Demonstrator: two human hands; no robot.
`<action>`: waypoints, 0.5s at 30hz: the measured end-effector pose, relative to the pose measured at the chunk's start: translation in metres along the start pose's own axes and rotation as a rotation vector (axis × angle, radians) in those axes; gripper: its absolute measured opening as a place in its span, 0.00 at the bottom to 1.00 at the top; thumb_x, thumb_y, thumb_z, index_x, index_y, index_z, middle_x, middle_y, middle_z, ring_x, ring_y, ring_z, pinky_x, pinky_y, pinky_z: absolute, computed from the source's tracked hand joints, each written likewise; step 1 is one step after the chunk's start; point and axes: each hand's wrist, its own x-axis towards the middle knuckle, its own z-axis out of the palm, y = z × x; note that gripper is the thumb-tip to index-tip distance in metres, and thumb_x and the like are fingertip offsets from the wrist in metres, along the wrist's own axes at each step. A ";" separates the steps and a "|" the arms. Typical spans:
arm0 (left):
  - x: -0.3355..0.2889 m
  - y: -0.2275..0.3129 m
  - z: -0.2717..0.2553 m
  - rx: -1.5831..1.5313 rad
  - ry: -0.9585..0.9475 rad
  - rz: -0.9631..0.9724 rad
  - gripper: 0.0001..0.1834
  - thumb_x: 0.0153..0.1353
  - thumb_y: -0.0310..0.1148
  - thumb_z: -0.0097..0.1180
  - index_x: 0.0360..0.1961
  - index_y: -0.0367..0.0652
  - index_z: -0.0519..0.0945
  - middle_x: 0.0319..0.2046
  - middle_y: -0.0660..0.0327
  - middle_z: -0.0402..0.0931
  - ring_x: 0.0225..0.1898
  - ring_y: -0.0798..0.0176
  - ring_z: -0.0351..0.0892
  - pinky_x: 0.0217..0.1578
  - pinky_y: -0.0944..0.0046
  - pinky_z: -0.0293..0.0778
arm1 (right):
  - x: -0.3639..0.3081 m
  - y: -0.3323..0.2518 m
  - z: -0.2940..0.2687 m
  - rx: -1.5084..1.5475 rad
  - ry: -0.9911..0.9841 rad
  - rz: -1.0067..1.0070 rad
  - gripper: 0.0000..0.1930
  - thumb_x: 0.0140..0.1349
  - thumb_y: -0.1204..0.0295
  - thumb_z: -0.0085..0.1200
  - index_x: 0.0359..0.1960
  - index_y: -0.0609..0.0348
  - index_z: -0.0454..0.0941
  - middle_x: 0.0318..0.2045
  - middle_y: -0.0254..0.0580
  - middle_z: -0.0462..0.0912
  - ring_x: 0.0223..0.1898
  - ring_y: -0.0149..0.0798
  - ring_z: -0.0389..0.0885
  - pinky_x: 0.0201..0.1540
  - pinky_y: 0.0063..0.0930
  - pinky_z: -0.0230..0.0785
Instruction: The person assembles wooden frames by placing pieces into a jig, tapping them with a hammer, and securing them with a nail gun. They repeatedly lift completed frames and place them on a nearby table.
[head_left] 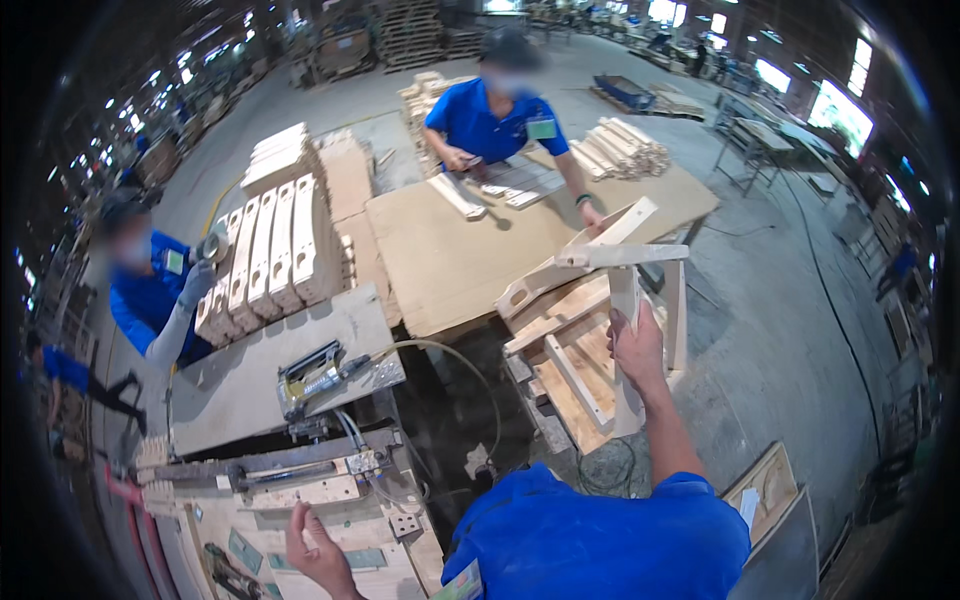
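My right hand (638, 350) is closed round a pale upright slat of a wooden frame (625, 395), right of the middle. The frame has joined bars and one piece with an oval hole at its end. It is over a stack of pale wooden boards (560, 400); whether it rests on them I cannot tell. Across the table, a co-worker's hand (592, 218) is at the frame's far end. My left hand (318, 550) hovers with fingers apart and nothing in it, over a wooden jig bench (375, 515) with metal clamps and green strips.
A nail gun (315, 380) with a yellow hose lies on a grey board (230, 400). Slats with oval holes (270, 245) stand stacked beside a second co-worker (150, 280) at left. A tan table (450, 270) bears more wooden pieces. Cables cross the floor at right.
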 end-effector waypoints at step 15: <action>-0.053 0.067 0.099 -0.994 -0.224 0.027 0.33 0.65 0.46 0.76 0.62 0.38 0.75 0.49 0.56 0.79 0.54 0.62 0.79 0.62 0.56 0.74 | -0.213 -0.210 0.073 0.973 -0.474 -0.423 0.26 0.79 0.58 0.60 0.64 0.57 0.61 0.46 0.42 0.79 0.46 0.32 0.81 0.47 0.35 0.80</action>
